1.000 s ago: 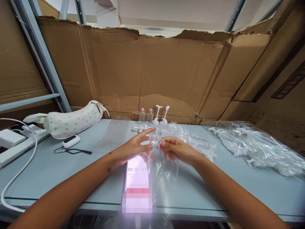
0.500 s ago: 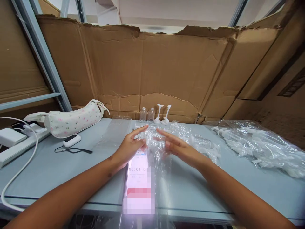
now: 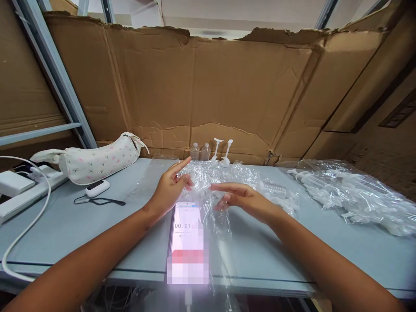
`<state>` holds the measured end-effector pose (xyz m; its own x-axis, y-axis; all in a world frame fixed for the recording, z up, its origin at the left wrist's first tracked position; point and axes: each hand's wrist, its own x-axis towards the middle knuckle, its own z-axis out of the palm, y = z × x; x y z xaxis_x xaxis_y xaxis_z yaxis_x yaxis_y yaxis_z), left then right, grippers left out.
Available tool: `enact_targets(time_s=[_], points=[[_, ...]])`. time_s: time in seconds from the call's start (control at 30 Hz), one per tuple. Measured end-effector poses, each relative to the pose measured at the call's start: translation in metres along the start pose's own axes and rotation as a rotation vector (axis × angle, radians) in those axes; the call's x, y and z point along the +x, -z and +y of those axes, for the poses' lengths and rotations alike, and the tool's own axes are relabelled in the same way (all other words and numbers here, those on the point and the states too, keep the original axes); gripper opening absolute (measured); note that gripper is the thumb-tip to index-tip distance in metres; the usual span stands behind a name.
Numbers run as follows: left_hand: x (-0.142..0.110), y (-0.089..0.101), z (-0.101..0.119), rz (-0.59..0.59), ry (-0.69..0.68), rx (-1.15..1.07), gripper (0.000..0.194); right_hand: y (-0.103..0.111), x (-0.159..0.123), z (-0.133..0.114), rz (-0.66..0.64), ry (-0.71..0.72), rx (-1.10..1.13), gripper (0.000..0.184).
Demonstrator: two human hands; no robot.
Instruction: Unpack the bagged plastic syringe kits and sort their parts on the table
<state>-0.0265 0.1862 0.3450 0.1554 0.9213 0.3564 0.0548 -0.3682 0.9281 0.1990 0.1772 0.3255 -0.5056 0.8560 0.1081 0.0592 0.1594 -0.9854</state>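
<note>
Clear plastic film [image 3: 217, 216]: mid-table, right of lit phone [image 3: 187, 242], long axis running front edge to back (crinkled, shiny). Left hand [image 3: 170, 186]: half open, index pointing up and away, at film's left side. Right hand [image 3: 243, 199]: loosely open, index pointing left, over film; can't tell if either grips.

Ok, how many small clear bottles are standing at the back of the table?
2: the left bottle and the right bottle, side by side before the cardboard, left of the white pumps. Crumpled plastic may hide others.
</note>
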Motion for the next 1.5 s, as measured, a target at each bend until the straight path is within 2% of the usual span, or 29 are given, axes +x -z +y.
enact_targets(time_s=[0.1,0.17,0.27,0.47,0.57,0.67,0.77,0.87,1.0,1.1,1.2,1.27,1.33,1.43,1.5], points=[[0.0,0.0,-0.004,-0.026,-0.041,-0.014,0.058,-0.003,0.002,0.001,0.019,-0.028,-0.006,0.028],[-0.001,-0.001,-0.007,-0.132,-0.031,-0.015,0.057,-0.001,0.004,0.003,0.082,-0.016,0.003,0.028],[-0.002,-0.002,-0.007,-0.274,0.041,0.023,0.047,0.005,0.006,0.007,0.173,0.025,0.024,0.029],[-0.001,0.002,-0.006,-0.209,0.032,0.041,0.043,0.008,0.006,0.007,0.245,0.051,0.007,0.028],[0.0,0.003,-0.009,-0.303,0.027,0.032,0.043,0.007,0.006,0.005,0.322,0.073,0.037,0.027],[0.0,0.002,-0.011,-0.403,0.063,0.053,0.03,0.008,0.005,0.003,0.39,0.107,0.065,0.031],[0.0,0.001,-0.01,-0.347,0.075,0.08,0.026,0.008,0.005,0.002,0.311,0.1,0.043,0.035],[0.003,0.002,-0.01,-0.282,0.059,0.093,0.028,0.005,0.005,0.003,0.208,0.059,0.002,0.032],[0.009,0.008,-0.013,-0.226,0.04,0.096,0.026,0.002,0.006,0.005,0.264,0.054,-0.036,0.027],[0.01,0.012,-0.016,-0.285,0.045,0.065,0.028,0.003,0.006,0.005,0.319,0.049,-0.061,0.027],[0.009,0.014,-0.018,-0.48,0.087,0.043,0.031,0.005,0.006,0.004,0.394,0.072,-0.046,0.029],[0.008,0.013,-0.021,-0.564,0.114,0.054,0.028,0.005,0.005,0.003,0.403,0.101,-0.025,0.031],[0.008,0.012,-0.022,-0.554,0.113,0.057,0.027,0.004,0.004,0.002,0.337,0.104,-0.019,0.032],[0.008,0.013,-0.023,-0.458,0.09,0.038,0.028,0.001,0.004,0.003,0.208,0.053,-0.049,0.029],[0.01,0.015,-0.021,-0.418,0.074,0.051,0.028,-0.001,0.005,0.005,0.208,0.048,-0.052,0.025]])
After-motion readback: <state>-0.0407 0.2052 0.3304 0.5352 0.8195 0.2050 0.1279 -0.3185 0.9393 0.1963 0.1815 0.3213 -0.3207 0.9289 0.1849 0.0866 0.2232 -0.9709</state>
